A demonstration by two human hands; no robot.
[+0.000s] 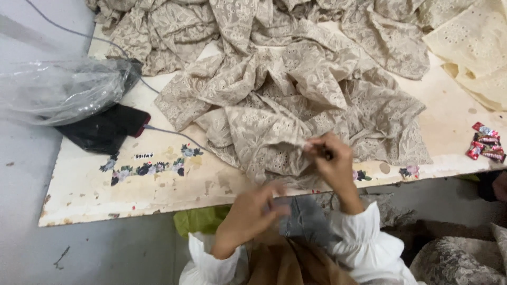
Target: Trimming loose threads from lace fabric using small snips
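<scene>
Right hand [331, 158] pinched shut on a small dark tool at the lace fabric [274, 126] edge; left hand [253, 211] loosely curled, empty, near lap.

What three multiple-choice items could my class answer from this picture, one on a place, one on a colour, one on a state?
1. Where do the red sweet wrappers lie?
A. at the table's right edge
B. under the plastic bag
C. on the floor

2. What colour is the embroidered fabric heaped on the table?
A. dark blue
B. beige
C. bright green

3. What is the right hand doing?
A. resting flat on bare table
B. pinching the fabric's edge
C. holding the phone

Answers:
1 A, they sit by the right edge.
2 B, the whole heap is pale beige.
3 B, its fingers close on a fold of fabric, while the left hand hangs blurred below the table edge.
</scene>
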